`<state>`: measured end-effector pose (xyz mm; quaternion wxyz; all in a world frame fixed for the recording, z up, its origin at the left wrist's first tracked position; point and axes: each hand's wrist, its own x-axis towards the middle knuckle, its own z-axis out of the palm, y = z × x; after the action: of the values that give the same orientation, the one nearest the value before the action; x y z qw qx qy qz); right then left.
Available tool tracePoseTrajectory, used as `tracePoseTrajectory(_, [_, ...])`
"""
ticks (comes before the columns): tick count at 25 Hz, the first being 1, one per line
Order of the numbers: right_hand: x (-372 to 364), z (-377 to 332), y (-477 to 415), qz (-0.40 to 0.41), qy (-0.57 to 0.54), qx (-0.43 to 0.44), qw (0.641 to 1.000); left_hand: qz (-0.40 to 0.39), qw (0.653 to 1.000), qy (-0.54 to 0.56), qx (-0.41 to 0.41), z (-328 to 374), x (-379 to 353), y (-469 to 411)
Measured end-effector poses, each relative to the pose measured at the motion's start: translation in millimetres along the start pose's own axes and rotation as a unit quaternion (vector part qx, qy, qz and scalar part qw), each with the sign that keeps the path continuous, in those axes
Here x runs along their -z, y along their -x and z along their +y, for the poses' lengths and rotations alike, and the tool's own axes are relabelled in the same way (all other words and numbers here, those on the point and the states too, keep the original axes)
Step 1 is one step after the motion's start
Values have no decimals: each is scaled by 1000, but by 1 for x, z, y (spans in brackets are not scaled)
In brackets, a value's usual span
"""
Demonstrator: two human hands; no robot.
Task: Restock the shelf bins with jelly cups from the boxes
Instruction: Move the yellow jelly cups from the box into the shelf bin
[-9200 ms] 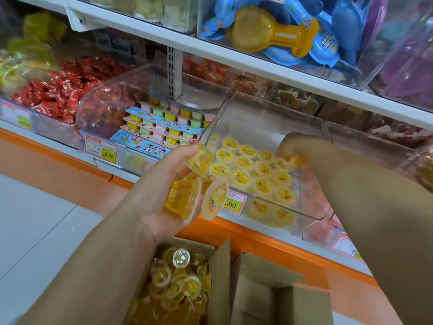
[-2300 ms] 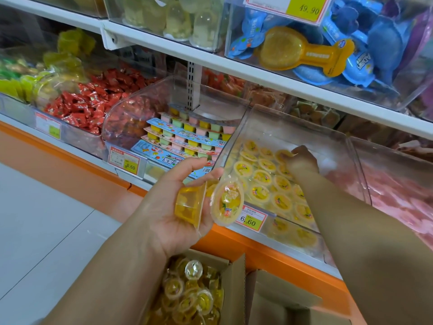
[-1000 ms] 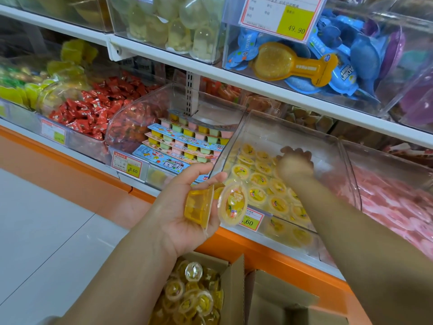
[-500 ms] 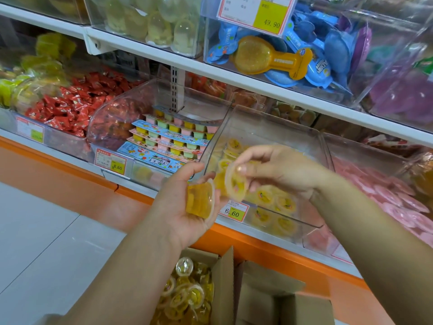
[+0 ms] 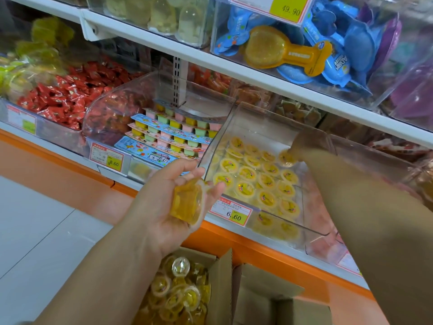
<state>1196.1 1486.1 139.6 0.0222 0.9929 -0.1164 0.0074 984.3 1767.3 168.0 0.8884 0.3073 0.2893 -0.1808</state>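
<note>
Holding the bins: a long white metal shelf with an orange base.
Bin: a big clear plastic bin sits on the low shelf, open on top.
Box: a brown cardboard box stands on the floor under the left arm, full of loose cups, yellow and see-through.
Rows: round yellow jelly cups with picture lids lie in neat rows inside the bin.
Right hand: the right hand is deep in the bin, fingertips at the end cup of a back row. It is blurry behind the wall, so I cannot tell if it pinches.
Left hand: the left hand is palm up and spread, just in front of the bin.
Cup: one see-through yellow jelly cup lies on its side on the left fingers.
Tag: a small red and yellow price tag on the bin front says 6.60.
</note>
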Motion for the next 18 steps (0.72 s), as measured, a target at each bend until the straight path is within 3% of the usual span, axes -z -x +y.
tracePoseTrajectory(2, [-9, 2, -1, -44, -31, -16, 998, -16, 1000, -1, 1, -2, 3, 3])
tracePoseTrajectory(6, [-12, -2, 0, -33, -51, 8, 998, -16, 1000, 9, -4, -3, 4, 10])
tracePoseTrajectory(9, [-12, -12, 9, -107, 36, 72, 991, -8, 1000, 8, 0, -6, 1, 14])
tracePoseTrajectory(13, [-16, -23, 31, -211, 107, 76, 969, -7, 1000, 3, 5, -9, 1, 18])
tracePoseTrajectory(18, [-49, -16, 42, -206, 57, 20, 977, -13, 1000, 7, 0, -6, 1, 26])
